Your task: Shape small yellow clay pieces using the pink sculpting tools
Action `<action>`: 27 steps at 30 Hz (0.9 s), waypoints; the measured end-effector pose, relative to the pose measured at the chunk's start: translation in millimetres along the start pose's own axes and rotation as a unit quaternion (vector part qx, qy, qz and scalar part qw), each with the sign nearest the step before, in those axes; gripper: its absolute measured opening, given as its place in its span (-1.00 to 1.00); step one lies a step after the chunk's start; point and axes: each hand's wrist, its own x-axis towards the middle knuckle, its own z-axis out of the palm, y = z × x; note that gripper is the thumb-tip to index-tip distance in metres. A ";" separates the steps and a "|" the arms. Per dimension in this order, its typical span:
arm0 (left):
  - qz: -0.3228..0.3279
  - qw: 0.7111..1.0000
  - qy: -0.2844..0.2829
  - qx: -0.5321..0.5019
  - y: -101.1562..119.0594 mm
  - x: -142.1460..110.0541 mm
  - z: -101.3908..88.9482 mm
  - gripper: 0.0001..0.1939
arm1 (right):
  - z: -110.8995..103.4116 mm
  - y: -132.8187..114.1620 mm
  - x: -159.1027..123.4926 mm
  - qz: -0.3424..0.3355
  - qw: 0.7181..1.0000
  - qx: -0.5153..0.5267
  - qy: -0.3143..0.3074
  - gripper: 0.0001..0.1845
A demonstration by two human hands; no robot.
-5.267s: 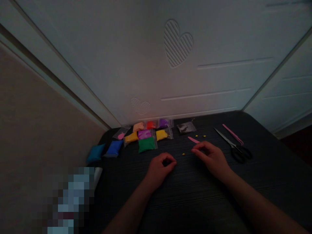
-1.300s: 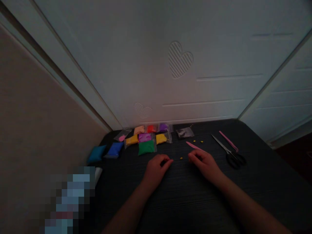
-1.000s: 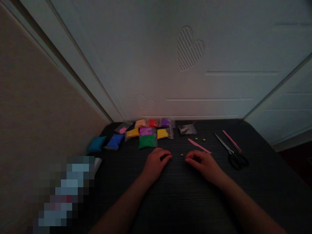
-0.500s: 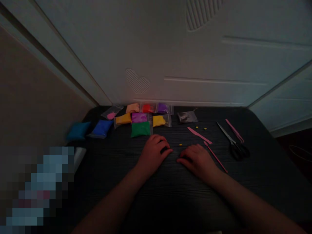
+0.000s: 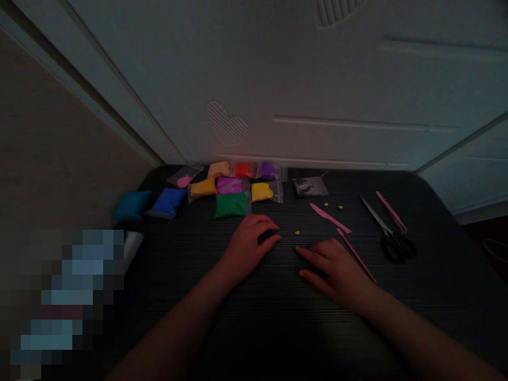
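My left hand (image 5: 252,242) rests on the dark table with thumb and fingers apart, nothing between them. It lies just in front of a green clay packet (image 5: 231,205). Opposite it, my right hand (image 5: 335,270) has its index finger stretched out and its thumb spread away, also holding nothing visible. A tiny yellow piece (image 5: 297,233) sits on the table just beyond the right index fingertip, apart from both hands. Two more small yellow bits, one (image 5: 326,204) beside the other (image 5: 340,207), lie farther back. A thin pink modelling stick (image 5: 356,255) lies right beside my right hand.
Behind are colored packets, including yellow (image 5: 262,191), blue (image 5: 168,202) and teal (image 5: 132,205), and a grey one (image 5: 310,187). Pink knife (image 5: 330,218), scissors (image 5: 387,230) and pink tweezers (image 5: 391,212) lie right. A white panel (image 5: 254,79) rises behind the table (image 5: 254,328). A blurred-out patch covers the left.
My right hand has opened, its index finger stretching out and thumb spreading, and it sits slightly farther right. My left thumb and fingers are a little wider apart. The view has shifted slightly.
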 end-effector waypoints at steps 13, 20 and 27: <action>-0.038 0.999 0.016 -0.011 -2.3 2.7 1.2 -0.81 | -3.1 -6.2 -3.0 -0.009 0.997 -0.065 -0.042 -0.54; -0.039 0.999 0.020 -0.006 -0.9 2.3 1.3 -0.81 | -1.7 -6.1 -4.1 -0.012 0.996 -0.075 -0.040 -0.52; -0.037 0.999 0.014 -0.008 1.3 3.1 0.5 -0.81 | -3.1 -6.5 -4.6 -0.004 0.996 -0.076 -0.050 -0.53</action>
